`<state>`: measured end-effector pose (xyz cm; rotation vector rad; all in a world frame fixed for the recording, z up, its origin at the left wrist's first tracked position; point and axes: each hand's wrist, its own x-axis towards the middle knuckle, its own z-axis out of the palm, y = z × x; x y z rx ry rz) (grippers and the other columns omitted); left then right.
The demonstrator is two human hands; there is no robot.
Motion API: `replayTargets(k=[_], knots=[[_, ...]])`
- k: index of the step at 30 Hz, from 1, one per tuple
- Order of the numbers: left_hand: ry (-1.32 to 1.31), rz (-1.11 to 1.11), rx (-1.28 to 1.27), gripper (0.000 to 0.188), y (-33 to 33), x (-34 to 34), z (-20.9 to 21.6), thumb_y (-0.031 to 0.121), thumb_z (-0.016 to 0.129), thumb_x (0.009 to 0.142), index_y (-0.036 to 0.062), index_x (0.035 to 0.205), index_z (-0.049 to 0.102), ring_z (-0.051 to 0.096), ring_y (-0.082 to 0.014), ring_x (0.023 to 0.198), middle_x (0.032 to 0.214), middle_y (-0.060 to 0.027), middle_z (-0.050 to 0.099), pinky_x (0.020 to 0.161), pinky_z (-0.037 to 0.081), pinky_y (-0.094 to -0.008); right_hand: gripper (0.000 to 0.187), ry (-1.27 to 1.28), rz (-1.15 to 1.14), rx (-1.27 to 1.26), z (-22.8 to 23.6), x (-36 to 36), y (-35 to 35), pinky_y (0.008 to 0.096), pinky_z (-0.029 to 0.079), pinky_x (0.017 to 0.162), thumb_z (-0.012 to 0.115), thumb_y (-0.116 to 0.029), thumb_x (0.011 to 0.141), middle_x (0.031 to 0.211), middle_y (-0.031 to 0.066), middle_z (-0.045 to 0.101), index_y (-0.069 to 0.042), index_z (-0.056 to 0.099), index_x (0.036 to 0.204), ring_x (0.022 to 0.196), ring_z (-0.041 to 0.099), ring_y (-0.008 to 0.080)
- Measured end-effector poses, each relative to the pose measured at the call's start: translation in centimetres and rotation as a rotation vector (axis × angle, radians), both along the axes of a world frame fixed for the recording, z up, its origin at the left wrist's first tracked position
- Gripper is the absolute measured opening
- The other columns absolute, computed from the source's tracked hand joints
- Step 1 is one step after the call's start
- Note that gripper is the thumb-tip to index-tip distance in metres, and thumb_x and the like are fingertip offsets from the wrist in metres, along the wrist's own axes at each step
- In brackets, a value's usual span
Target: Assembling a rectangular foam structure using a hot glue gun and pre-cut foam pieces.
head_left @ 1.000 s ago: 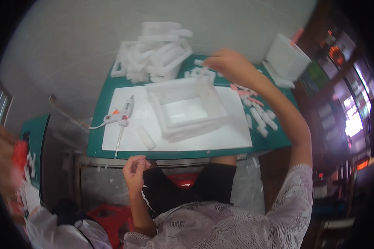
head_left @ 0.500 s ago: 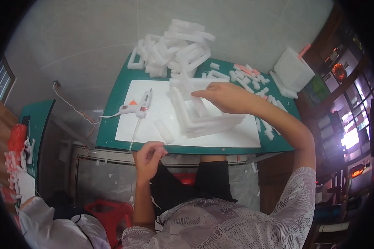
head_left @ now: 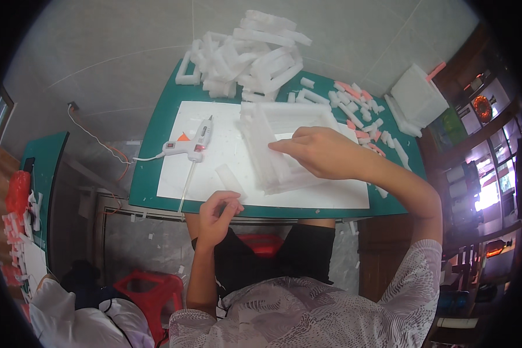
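Observation:
A box-like frame of stacked white foam strips (head_left: 257,156) lies on the white sheet in front of me. My right hand (head_left: 325,153) reaches over it from the right, its index fingertip on the frame's left wall and the other fingers curled; the thumb is hidden beneath. It appears to grip that wall. My left hand (head_left: 219,216) hovers at the table's front edge, fingers loosely curled and the thumb a little apart, with nothing visible in it. Just beyond it lies a loose flat foam strip (head_left: 229,180). Left of that, a white glue gun (head_left: 192,146) rests with its glue stick pointing toward me.
A tall heap of foam frames (head_left: 243,58) stands at the back of the green table (head_left: 155,156). White and pink foam scraps (head_left: 359,104) spread along the right, near a white foam box (head_left: 417,95). The glue gun's cord (head_left: 148,158) runs off left. Another person's sleeve (head_left: 64,316) shows lower left.
The foam piece that stood tilted under my right hand now lies down along the frame's left wall. My right hand has come slightly lower and right; my left hand has moved slightly right.

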<state>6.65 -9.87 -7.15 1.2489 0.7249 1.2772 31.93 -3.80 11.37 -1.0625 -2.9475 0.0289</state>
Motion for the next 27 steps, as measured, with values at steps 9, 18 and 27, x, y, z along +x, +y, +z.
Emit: replayTargets(k=[9,18,27], knots=[[0.035,-0.010,0.022,0.017,1.3,1.4,1.3,0.002,0.057,0.092,-0.0038,0.107,0.062,0.061,-0.0133,0.079,0.084,-0.0087,0.065,0.073,0.048,-0.0260,0.050,-0.034,0.009,0.038,-1.6,-0.5,0.1,0.0379,0.050,0.082,0.059,-0.001,0.079,0.106,0.0119,0.069,-0.006,0.058,0.128,0.097,0.063,0.0274],[0.182,0.089,0.265,0.023,1.8,3.4,1.8,0.000,0.066,0.083,-0.0021,0.106,0.062,0.057,-0.0153,0.078,0.090,-0.0094,0.063,0.073,0.047,-0.0272,0.050,-0.078,-0.004,0.073,-2.7,-0.7,0.3,0.0369,0.050,0.086,0.060,-0.004,0.080,0.115,0.0079,0.068,-0.009,0.058,0.130,0.100,0.063,0.0268],[0.307,0.259,0.485,0.034,2.0,6.4,3.6,-0.005,0.072,0.072,-0.0004,0.104,0.060,0.056,-0.0182,0.077,0.099,-0.0121,0.059,0.071,0.046,-0.0283,0.047,-0.034,0.019,0.019,-2.8,-0.3,0.9,0.0363,0.050,0.083,0.060,-0.006,0.080,0.113,0.0071,0.069,-0.009,0.059,0.128,0.097,0.063,0.0252]])
